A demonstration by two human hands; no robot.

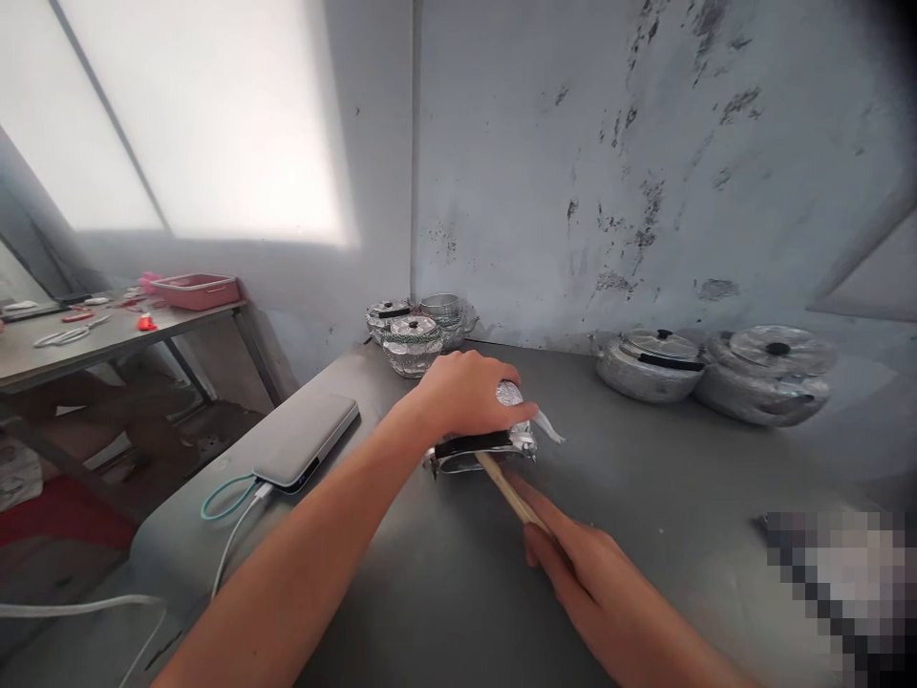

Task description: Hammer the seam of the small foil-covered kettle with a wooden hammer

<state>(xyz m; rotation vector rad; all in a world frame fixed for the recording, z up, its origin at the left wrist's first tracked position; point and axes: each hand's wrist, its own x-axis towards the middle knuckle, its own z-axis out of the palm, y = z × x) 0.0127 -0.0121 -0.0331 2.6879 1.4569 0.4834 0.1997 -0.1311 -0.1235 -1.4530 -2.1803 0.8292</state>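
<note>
My left hand (469, 394) presses down on a small shiny metal pot with a black handle strip (479, 447), which stands near the middle of the grey table (401, 583). A bit of silver foil or metal sticks out to the right of it under my fingers. My right hand (573, 564) grips a thin wooden stick (508, 489). The stick's far end touches the pot's near side, just under the black strip.
A grey power bank (305, 441) with a white cable lies at the left of the table. Small lidded metal pots (412, 339) stand at the back corner, two larger ones (716, 368) by the right wall. A side table with a pink tray (195, 290) stands at far left.
</note>
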